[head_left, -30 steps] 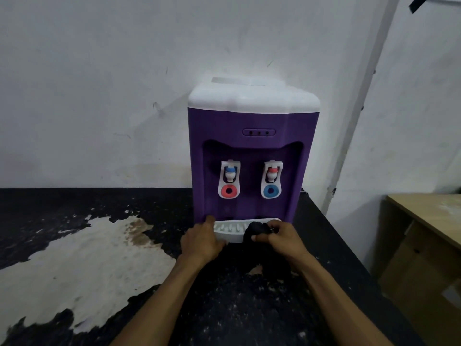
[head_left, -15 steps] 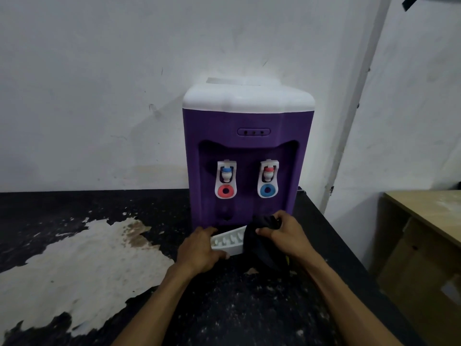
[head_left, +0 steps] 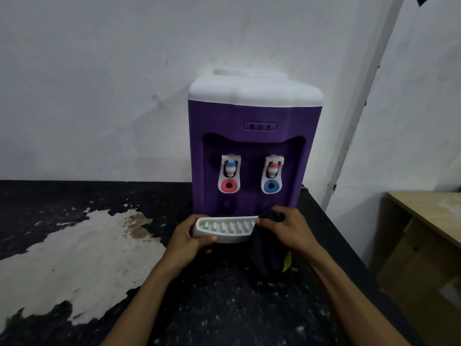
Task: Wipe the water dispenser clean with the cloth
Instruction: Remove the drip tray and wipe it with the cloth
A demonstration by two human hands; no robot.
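A black, white-flecked surface (head_left: pixel 224 308) runs along a scuffed white wall (head_left: pixel 87 83). A large pale patch (head_left: pixel 62 258) (browned at its far edge) spreads over the surface's left part. A grey strip (head_left: pixel 359 126) climbs the wall to the right, and beyond it stands a light wooden desk (head_left: pixel 429 211) — lower than the surface.
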